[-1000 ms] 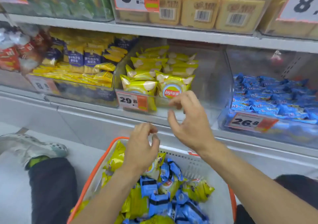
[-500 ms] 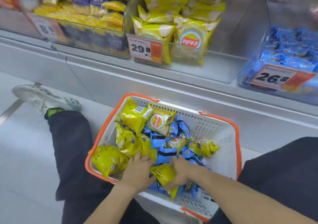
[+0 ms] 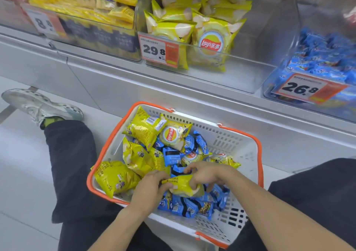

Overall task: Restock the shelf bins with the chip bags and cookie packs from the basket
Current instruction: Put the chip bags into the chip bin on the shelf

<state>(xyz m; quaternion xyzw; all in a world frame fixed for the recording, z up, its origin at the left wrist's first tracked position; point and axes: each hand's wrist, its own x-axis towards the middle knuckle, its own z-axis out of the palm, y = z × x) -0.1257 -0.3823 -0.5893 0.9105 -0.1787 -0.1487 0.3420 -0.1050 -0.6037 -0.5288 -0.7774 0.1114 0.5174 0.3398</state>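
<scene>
- Yellow foil marks the chip bag (image 3: 183, 185) now gripped between both hands, low over the near half of the basket (image 3: 260, 166).
- Left hand (image 3: 149, 188) curls its fingers onto the bag's left end; right hand (image 3: 204, 175) wraps over its top and right side. Two hands on one bag probably serves to free it from the pile without dragging its neighbours along.
- More yellow chip bags (image 3: 134, 154) lie heaped in the basket's far-left part, and blue cookie packs (image 3: 190, 206) fill its near-right part, just under the held bag. The mix means each item must be sorted by kind as it comes out.
- Beyond the basket and above it, the chip bin (image 3: 248, 75) holds upright matching bags behind a 29.8 tag (image 3: 158, 50), with bare room on its right side; that gap looks like where this bag belongs.
- Right of the chip bin, the cookie bin (image 3: 273, 90) shows blue packs behind a 26.8 tag (image 3: 306, 88).
- Basket sits on the floor between the person's legs, close under the bins, which keeps every lift short.
- Restocking seems well short of done, judging by the basket's load.
</scene>
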